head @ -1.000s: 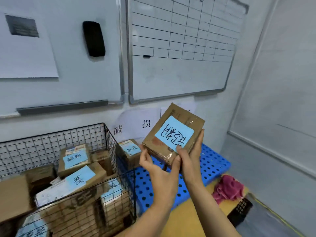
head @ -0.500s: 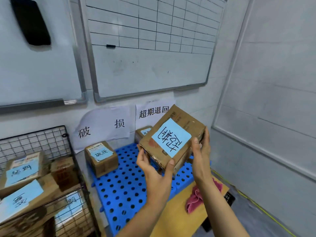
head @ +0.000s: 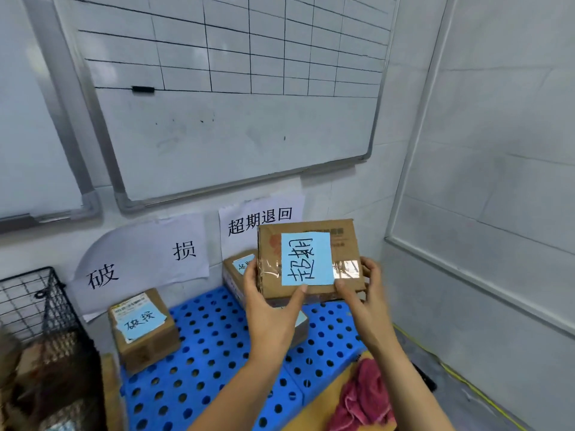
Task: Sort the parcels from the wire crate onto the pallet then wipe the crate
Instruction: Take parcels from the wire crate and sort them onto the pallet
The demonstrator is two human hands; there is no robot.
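Where left grip [head: 271, 309] and right grip [head: 364, 295] hold, rectangular taped cardboard parcel [head: 343, 245]

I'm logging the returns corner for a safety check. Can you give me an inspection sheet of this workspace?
Surface: blue perforated pallet against the wall.
Job's things: held parcel with blue note, above the pallet; left parcel and back parcel lying on it; wire crate at left, parcels inside; pink cloth by the pallet's front corner.
Clutter: nothing seen.
Hands: left hand and right hand grip the held parcel.
Cables: yellow line along floor; cable or tape, cannot tell.
Surroundings: whiteboard, paper signs on wall.
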